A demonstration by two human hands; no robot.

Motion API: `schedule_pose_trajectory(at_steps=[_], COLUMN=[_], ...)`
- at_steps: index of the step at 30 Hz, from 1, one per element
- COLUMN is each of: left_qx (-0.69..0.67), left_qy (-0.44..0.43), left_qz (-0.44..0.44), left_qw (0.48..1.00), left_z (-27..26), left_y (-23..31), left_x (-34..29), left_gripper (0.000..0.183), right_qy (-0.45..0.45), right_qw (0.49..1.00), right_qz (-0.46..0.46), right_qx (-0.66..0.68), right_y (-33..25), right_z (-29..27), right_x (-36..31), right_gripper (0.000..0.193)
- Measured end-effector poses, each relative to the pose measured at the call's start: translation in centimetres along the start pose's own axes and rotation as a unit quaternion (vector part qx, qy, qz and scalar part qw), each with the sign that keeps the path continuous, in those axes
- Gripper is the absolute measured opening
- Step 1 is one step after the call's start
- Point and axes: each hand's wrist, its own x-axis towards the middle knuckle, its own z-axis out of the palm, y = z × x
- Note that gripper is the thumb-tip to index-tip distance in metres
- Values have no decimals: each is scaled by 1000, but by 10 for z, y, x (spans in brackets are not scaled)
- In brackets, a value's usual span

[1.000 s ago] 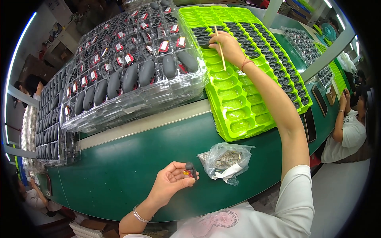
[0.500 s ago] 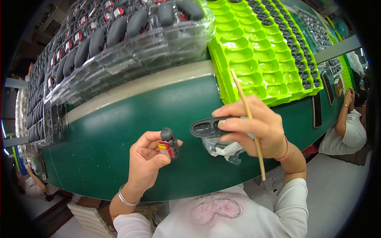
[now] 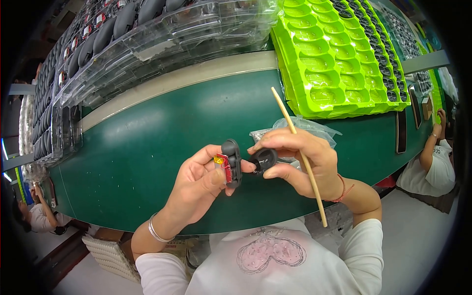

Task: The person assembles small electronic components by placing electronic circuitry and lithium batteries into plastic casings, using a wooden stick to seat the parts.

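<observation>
Now the hands (image 3: 194, 189) hold housing (image 3: 234, 164) and shell (image 3: 266, 158) closer together.

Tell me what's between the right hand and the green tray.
In the head view, a clear plastic bag lies between the right hand and the green tray, partly hidden by the hand.

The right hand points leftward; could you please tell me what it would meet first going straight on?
Probably the left hand, fingertip first, then the dark grey part it holds; depth is unclear, so the dark piece in the right hand may be touching.
</observation>
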Motion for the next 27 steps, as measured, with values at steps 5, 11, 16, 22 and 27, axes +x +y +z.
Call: schedule_pose_trajectory(at_steps=[5, 11, 16, 22, 27], left_qx=[27, -5, -18, -33, -24], left_qy=[8, 3, -1, -12, -30], left_qz=[27, 3, -15, -20, -19], left_qw=[999, 1000, 1000, 999, 999], left_z=[4, -1, -1, 0, -3], left_y=[-3, -7, -9, -11, -13], left_x=[-1, 0, 1, 2, 1], left_gripper=[42, 43, 42, 43, 46], right_qy=[-3, -14, -16, -13, -17], right_qw=[985, 987, 993, 995, 996], right_qz=[129, 120, 92, 84, 80], right_qx=[111, 104, 66, 48, 34], right_y=[-5, -3, 0, 1, -1], right_z=[0, -1, -2, 1, 0], right_x=[-5, -7, -7, -7, -7], right_gripper=[40, 40, 41, 39, 38])
